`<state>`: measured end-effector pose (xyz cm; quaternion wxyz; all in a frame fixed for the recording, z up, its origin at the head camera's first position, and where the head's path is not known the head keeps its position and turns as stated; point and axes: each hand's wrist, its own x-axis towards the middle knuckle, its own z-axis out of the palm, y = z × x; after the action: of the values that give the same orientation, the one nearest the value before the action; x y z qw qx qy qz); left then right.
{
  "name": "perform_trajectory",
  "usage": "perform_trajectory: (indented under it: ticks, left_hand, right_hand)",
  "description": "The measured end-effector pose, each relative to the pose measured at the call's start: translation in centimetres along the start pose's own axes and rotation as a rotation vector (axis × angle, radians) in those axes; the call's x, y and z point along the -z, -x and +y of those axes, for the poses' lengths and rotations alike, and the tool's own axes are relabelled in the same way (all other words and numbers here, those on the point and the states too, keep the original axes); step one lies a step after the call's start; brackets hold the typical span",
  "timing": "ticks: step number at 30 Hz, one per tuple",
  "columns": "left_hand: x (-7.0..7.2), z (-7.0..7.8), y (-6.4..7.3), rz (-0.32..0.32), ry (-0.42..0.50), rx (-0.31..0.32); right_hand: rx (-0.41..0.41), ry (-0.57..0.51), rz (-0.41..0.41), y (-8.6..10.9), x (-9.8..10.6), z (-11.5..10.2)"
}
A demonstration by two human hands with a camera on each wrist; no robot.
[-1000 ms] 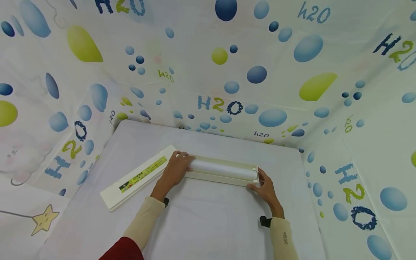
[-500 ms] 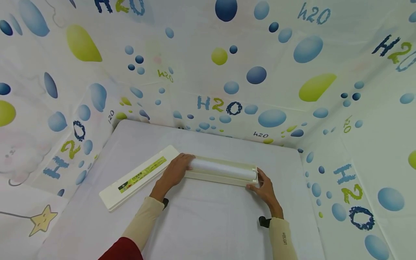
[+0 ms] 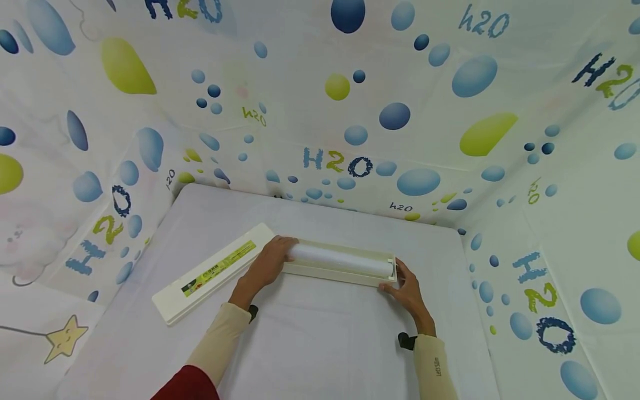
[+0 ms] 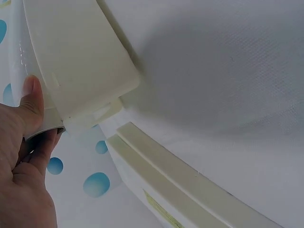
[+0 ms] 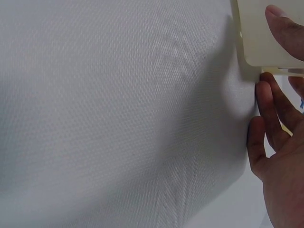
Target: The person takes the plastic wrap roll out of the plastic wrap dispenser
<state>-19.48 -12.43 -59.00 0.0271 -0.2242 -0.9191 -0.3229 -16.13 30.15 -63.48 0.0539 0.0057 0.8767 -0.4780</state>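
Observation:
In the head view a long cream dispenser box (image 3: 335,275) lies open on the white-covered table, a roll of clear plastic wrap (image 3: 345,261) along its inside. My left hand (image 3: 274,260) is at the box's left end. The left wrist view shows its thumb on the wrap and its fingers at the open end of the roll's tube (image 4: 51,127), pinching it. At the other end my right hand (image 3: 409,286) grips the box, thumb on the near wall and fingers round the end. Left of the box lies a long cream lid (image 3: 215,272) with a green label, partly behind my left hand.
The white table cover (image 3: 320,344) spreads in front of the box. Sheets printed with blue and green drops (image 3: 355,133) hang around the table at the back and both sides. Black wrist straps (image 3: 407,340) sit at both sleeves.
My left hand has moved slightly left, and the roll has shifted a little left with it, its right end drawing away from the box's end. My right hand stays in place.

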Motion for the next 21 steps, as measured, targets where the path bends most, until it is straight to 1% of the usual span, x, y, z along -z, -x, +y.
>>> perform_trajectory:
  ticks: [7,15,18,21]
  left_hand:
    - [0.06,-0.20,0.27,0.024,0.027,-0.023]
    - [0.11,-0.24,0.29,0.040,0.042,-0.033]
    - [0.22,-0.25,0.43,0.057,0.057,-0.041]
    - [0.33,-0.31,0.60,0.066,0.090,-0.038]
  right_hand:
    - [0.010,-0.001,-0.009,0.02,0.04,0.05]
    - [-0.005,-0.006,-0.005,-0.17,-0.06,0.25]
    - [-0.003,-0.002,-0.004,-0.19,-0.08,0.29]
    - [-0.002,0.000,0.000,-0.24,-0.08,0.32]
